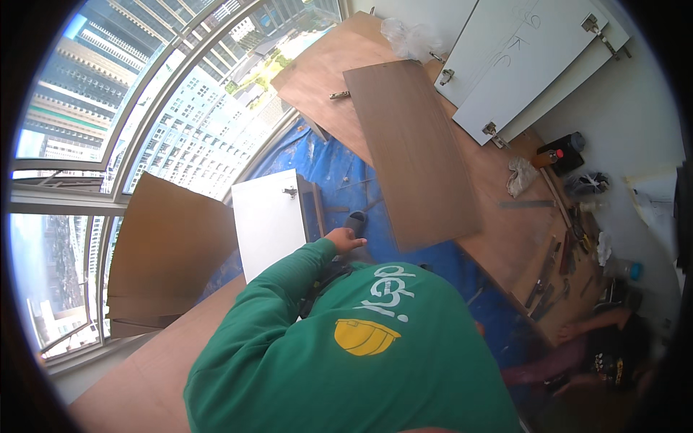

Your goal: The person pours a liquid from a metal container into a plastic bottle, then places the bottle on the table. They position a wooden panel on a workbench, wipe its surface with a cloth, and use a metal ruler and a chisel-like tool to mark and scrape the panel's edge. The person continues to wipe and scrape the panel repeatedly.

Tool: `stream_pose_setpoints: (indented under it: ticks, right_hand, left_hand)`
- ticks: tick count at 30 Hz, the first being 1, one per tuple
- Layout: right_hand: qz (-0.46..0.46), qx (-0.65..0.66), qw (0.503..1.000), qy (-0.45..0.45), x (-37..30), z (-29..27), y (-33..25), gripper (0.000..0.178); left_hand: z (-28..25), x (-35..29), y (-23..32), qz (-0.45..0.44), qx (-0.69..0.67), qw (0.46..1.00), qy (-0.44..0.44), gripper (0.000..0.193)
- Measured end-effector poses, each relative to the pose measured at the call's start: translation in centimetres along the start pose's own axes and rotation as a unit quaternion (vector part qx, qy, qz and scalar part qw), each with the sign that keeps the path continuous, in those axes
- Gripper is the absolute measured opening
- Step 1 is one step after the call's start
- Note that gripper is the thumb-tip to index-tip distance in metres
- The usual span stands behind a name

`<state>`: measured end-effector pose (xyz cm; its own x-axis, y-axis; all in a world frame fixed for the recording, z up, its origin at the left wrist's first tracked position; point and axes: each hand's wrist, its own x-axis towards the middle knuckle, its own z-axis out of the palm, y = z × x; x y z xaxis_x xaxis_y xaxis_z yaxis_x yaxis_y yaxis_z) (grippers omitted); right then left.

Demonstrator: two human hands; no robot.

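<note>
My left hand [345, 240] hangs in front of my green-sleeved body, thumb out to the right and the other fingers mostly hidden from above. Nothing shows in it. Just past it is a dark sandal [355, 220] on my foot. Left of the hand stands a white cabinet panel [268, 220] with a metal hinge [289, 193]. On the far side, a brown wood-grain board [411, 151] lies at an angle over a plywood worktop, apart from my hand. My right hand cannot be seen; my body covers that side.
Blue sheeting [426, 261] covers the floor. White doors with hinges [530, 58] lean on the right wall above the plywood worktop [317, 79]. Hand tools [546, 278] lie along its right end. Another person [613, 353] sits at lower right. A brown panel [170, 252] stands by the windows.
</note>
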<state>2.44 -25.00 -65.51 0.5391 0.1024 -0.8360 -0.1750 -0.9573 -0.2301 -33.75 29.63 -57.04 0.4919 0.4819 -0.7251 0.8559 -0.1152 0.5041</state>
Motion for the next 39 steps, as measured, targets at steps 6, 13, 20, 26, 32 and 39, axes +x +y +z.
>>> stream_pose_setpoints:
  ticks: [6,13,20,26,32,39]
  right_hand:
    - [-0.037,0.001,0.999,-0.001,-4.6,13.1,-1.3,0.037]
    - [-0.244,-0.16,0.956,0.014,-9.2,23.0,-4.2,0.045]
    - [-0.103,-0.039,0.984,-0.14,-18.7,23.8,-13.5,0.028]
    - [-0.013,0.124,0.962,-0.243,-21.5,23.4,-11.7,0.025]
    - [-0.154,0.055,0.935,-0.315,-18.9,25.8,-6.8,0.02]
    - [-0.018,0.308,0.921,-0.238,-14.6,21.1,-10.9,0.018]
  left_hand:
    - [-4.4,4.0,-1.2,0.104,0.082,0.982,-0.135,0.058]
    - [-7.4,7.6,-4.8,0.218,0.078,0.942,-0.241,0.036]
    - [-11.7,8.1,-1.6,0.214,0.157,0.912,-0.312,0.025]
    - [-12.2,6.4,0.6,0.26,0.183,0.885,-0.339,0.02]
    - [-11.0,2.1,2.4,0.141,0.191,0.914,-0.328,0.016]
    - [-13.4,-1.8,6.0,0.152,0.197,0.894,-0.372,0.012]
